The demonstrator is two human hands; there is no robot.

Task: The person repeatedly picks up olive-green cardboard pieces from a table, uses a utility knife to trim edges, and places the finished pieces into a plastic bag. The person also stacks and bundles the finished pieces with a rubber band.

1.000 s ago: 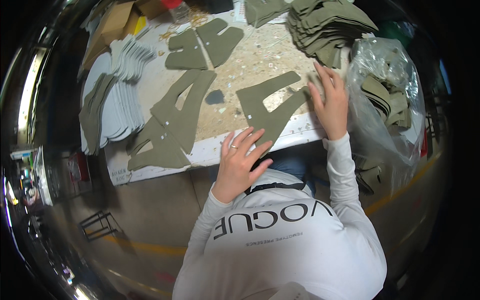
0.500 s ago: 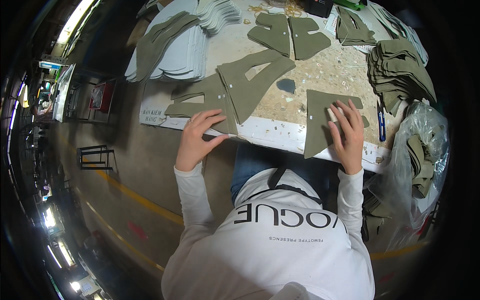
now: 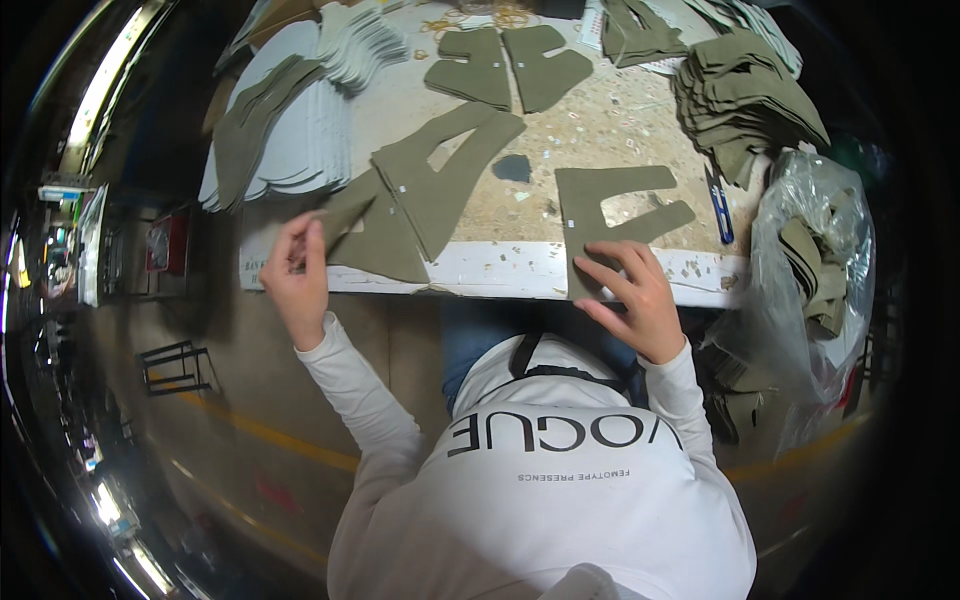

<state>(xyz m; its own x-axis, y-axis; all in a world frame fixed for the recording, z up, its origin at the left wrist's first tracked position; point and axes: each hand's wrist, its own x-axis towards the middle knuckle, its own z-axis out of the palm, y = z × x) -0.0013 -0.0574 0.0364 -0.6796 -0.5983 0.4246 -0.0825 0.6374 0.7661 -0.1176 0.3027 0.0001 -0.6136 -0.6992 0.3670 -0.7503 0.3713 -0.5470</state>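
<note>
Left hand (image 3: pixel 298 278): thumb and fingers drawn together, apparently pinching the far-left end of the leftmost olive panel (image 3: pixel 398 245), which lies at the front edge of the tabletop (image 3: pixel 500 258). That end is lifted and folded over, while the rest lies flat; the grip at the very tip presumably lets the piece peel up without dragging its neighbour, the forked olive panel (image 3: pixel 462 195) just beside it. Right hand (image 3: pixel 640 305): loosely open, fingers spread, nothing enclosed; fingertips rest on or just above the lower part of the U-shaped olive panel (image 3: pixel 590 200), whose two prongs point right. Contact pressure cannot be judged; the pose would suit steadying the piece. Small white labels (image 3: pixel 403 189) face up on the panels, probably so they can be read at a glance. Farther back, two notched panels (image 3: pixel 545 75) lie side by side, their slots facing outward, seemingly paired by shape. The blue thread snips (image 3: pixel 721 212) lie right of the U-shaped panel, a handy spot for the right hand. The heaped olive pieces (image 3: pixel 745 95) sit behind them, apart from the spread panels, likely to leave working room.
</note>
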